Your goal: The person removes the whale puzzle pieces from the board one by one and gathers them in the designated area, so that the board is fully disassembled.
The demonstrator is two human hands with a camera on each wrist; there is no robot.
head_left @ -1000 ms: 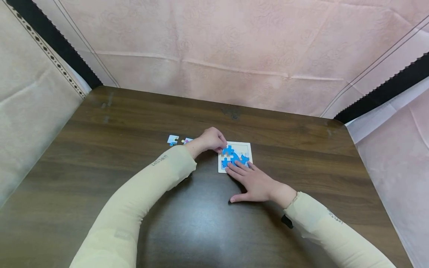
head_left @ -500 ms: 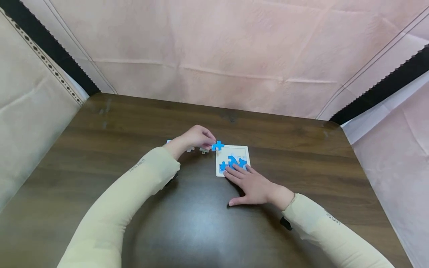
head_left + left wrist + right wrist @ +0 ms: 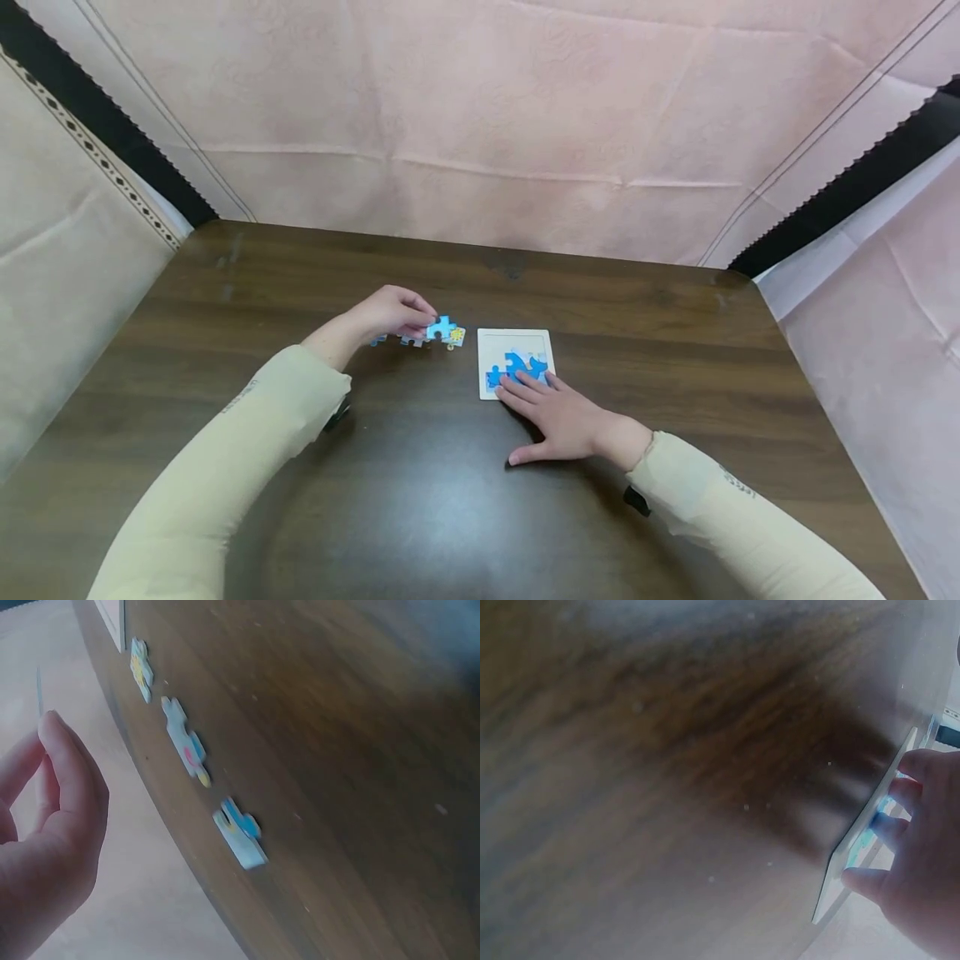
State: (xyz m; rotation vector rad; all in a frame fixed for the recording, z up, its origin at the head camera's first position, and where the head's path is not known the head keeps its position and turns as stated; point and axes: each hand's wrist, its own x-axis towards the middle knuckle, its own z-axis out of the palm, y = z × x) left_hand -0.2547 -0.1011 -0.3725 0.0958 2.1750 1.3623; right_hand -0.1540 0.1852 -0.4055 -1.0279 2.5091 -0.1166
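Note:
Between thumb and fingers, my left hand (image 3: 396,312) pinches a blue jigsaw piece (image 3: 440,327) by its edge. The left wrist view shows that piece edge-on as a thin sliver (image 3: 40,694), raised off the table. Loose jigsaw pieces lie below it: one with a yellow figure (image 3: 140,669), one with a pink spot (image 3: 184,742) and a white-and-blue one (image 3: 240,834). My right hand (image 3: 558,417) lies spread, its fingertips on the lower part of a white puzzle board (image 3: 491,340). Blue pieces (image 3: 517,363) sit in the board's lower half, partly covered by those fingers.
The brown wooden table (image 3: 420,483) extends around the board and loose pieces. Behind its far edge hangs a pale pink cloth (image 3: 480,108), with more cloth at both sides.
My left hand has lifted the blue jigsaw piece off the board's upper left and carried it left, over the loose pieces. The right hand stays on the board.

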